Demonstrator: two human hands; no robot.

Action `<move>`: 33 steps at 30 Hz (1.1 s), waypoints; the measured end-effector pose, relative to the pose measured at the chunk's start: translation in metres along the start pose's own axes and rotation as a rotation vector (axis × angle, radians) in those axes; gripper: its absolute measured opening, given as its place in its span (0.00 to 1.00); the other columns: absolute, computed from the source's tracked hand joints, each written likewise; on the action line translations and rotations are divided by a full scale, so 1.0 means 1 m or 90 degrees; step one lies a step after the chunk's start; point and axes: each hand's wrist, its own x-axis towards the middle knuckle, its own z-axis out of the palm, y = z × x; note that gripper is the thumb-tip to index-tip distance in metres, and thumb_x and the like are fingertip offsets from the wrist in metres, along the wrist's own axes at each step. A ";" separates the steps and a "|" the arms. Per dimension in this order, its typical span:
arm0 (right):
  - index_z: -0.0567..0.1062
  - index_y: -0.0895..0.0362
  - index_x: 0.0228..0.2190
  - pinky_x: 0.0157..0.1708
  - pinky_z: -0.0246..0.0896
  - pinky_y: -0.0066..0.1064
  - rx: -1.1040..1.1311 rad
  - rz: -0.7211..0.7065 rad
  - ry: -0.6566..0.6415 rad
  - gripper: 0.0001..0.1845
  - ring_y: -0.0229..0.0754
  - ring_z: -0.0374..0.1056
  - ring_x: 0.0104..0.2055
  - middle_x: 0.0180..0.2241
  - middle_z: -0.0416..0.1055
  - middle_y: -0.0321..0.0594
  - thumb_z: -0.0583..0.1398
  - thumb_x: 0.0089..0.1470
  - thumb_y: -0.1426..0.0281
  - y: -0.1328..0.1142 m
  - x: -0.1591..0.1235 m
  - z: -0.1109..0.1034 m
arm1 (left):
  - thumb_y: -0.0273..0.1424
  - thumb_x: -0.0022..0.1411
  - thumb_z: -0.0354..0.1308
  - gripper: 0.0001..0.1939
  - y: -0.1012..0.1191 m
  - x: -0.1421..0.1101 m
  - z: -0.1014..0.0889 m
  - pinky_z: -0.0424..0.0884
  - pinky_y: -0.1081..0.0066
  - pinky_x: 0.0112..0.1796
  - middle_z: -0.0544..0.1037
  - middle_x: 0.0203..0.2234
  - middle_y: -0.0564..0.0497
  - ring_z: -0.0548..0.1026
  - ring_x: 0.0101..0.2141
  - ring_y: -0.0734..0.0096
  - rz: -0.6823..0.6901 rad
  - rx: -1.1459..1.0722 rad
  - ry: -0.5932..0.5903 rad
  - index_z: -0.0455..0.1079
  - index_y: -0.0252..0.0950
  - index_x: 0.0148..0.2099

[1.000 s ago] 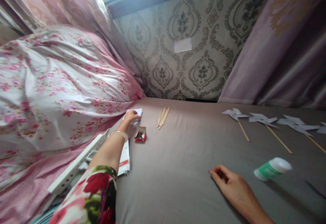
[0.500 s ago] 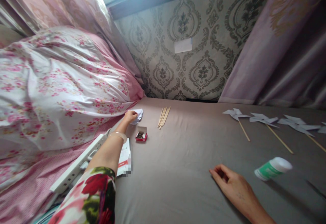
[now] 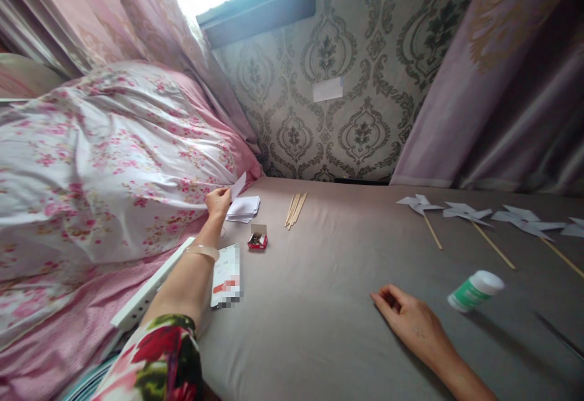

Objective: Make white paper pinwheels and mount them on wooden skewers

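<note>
My left hand [image 3: 219,201] pinches a small sheet of white paper [image 3: 238,186], which stands tilted up from the fingers. Just below it lies a stack of white paper [image 3: 244,209] on the grey bedsheet. Closer to me sits a small red box [image 3: 258,241] with its flap up and little metal pieces inside. A bundle of thin wooden sticks [image 3: 296,210] rests to the right of the stack. My right hand [image 3: 408,320] lies on the sheet with its fingers loosely curled and nothing visible in them. Beside it stands a green and white glue stick [image 3: 477,291], slightly tilted.
Several white paper pinwheels [image 3: 468,212] on wooden sticks lie in a row at the right. A dark thin object [image 3: 559,334] is at the right edge. On the left are a white power strip [image 3: 152,285], a phone-like device [image 3: 227,276] and a floral quilt [image 3: 118,145].
My left hand has lifted one sheet off the stack and drawn it up and left, uncovering the stack. The view has shifted slightly. My right hand keeps its pose.
</note>
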 end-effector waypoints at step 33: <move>0.71 0.58 0.36 0.19 0.56 0.26 0.507 -0.016 0.059 0.18 0.34 0.60 0.21 0.27 0.70 0.36 0.57 0.39 0.65 -0.017 -0.007 -0.027 | 0.41 0.35 0.72 0.22 0.140 -0.262 0.093 0.71 0.73 0.27 0.76 0.21 0.52 0.73 0.22 0.75 -0.252 -0.670 -0.456 0.70 0.33 0.29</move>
